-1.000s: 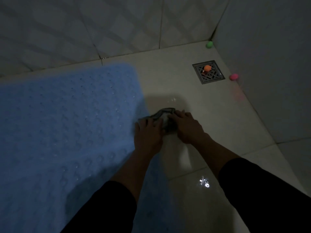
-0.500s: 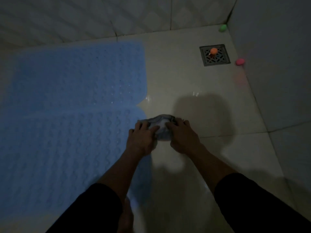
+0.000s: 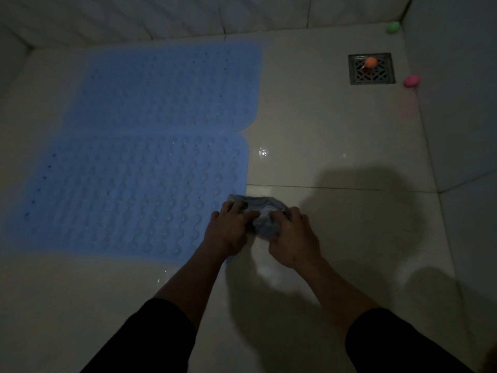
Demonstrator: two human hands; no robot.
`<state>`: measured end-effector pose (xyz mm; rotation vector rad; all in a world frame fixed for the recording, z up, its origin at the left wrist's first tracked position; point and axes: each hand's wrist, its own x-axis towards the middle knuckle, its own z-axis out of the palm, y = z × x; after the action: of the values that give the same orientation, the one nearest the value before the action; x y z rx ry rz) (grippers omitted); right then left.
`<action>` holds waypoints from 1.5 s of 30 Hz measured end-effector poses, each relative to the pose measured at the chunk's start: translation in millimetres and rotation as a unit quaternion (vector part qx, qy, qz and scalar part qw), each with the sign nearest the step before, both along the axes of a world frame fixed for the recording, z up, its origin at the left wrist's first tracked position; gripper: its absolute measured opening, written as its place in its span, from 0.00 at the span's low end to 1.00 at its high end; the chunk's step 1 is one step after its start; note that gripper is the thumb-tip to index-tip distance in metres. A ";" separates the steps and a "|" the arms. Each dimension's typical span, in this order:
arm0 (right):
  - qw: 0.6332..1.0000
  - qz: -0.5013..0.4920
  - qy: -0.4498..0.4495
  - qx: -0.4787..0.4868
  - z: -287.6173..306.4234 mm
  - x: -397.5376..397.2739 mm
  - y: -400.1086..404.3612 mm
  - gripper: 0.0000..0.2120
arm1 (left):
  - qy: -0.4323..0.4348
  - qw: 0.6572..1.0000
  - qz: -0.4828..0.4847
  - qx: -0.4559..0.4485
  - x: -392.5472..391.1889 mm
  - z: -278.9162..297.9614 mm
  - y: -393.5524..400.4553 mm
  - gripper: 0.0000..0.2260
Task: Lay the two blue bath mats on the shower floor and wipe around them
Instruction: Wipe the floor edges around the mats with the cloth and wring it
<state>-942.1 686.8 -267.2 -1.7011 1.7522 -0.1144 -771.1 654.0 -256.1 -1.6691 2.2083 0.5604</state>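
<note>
Two blue bath mats lie flat side by side on the pale tiled shower floor: the far mat [image 3: 172,87] by the back wall and the near mat [image 3: 129,192] in front of it. A crumpled grey-blue cloth [image 3: 262,215] rests on the floor at the near mat's right edge. My left hand [image 3: 228,232] presses on the cloth's left side, partly over the mat's corner. My right hand [image 3: 293,240] grips the cloth's right side. Both hands hide much of the cloth.
A square metal floor drain [image 3: 376,76] sits at the far right with an orange ball [image 3: 370,62] on it. A pink ball [image 3: 411,81] lies by the right wall and a green ball [image 3: 392,27] in the far corner. Tiled walls close the back and right.
Both hands with the cloth have slid back along the mats' right edge, from beside the far mat to the near mat's lower right corner. More of the floor and both mats show now.
</note>
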 end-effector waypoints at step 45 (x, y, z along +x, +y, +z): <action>0.783 0.523 -0.004 -0.335 -41.0 275.6 17.1 0.21 | 0.024 0.926 0.326 -0.187 257.6 -36.3 195.7 0.20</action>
<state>-666.5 703.9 -308.2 -2.9394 0.5080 -0.2526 -513.5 849.7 -292.4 -2.6439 1.8296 0.3308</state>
